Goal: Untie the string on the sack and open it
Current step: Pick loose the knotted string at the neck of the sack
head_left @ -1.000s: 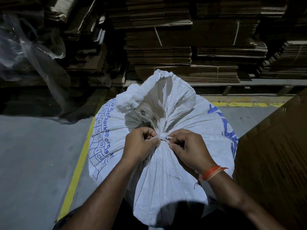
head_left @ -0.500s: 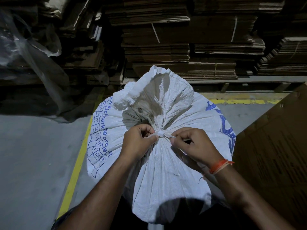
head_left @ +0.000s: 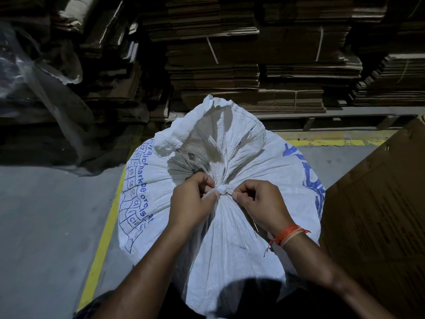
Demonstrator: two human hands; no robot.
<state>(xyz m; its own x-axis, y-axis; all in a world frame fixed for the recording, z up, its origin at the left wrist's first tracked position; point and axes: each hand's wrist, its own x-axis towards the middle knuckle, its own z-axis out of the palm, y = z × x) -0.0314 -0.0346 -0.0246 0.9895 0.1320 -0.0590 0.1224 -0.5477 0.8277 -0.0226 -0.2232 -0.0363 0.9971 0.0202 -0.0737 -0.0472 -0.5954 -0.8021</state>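
A large white woven sack [head_left: 232,238] with blue print stands on the floor in front of me, full and gathered at the neck. A white string [head_left: 221,189] is knotted round the gathered neck at the centre of the view. My left hand [head_left: 192,203] pinches the string on the knot's left side. My right hand [head_left: 259,204], with an orange thread band at the wrist, pinches the string on the knot's right side. Above the knot the sack's loose mouth [head_left: 216,132] flares up, crumpled and partly spread.
Stacks of flattened cardboard [head_left: 253,65] on pallets fill the back. A brown cardboard box [head_left: 377,215] stands close at the right. Clear plastic sheeting [head_left: 34,72] hangs at the left. A yellow floor line [head_left: 103,238] runs along the grey concrete floor.
Both hands stay on the knot and work it in small motions. My right hand has shifted slightly right and back toward the knot. The knot still holds.
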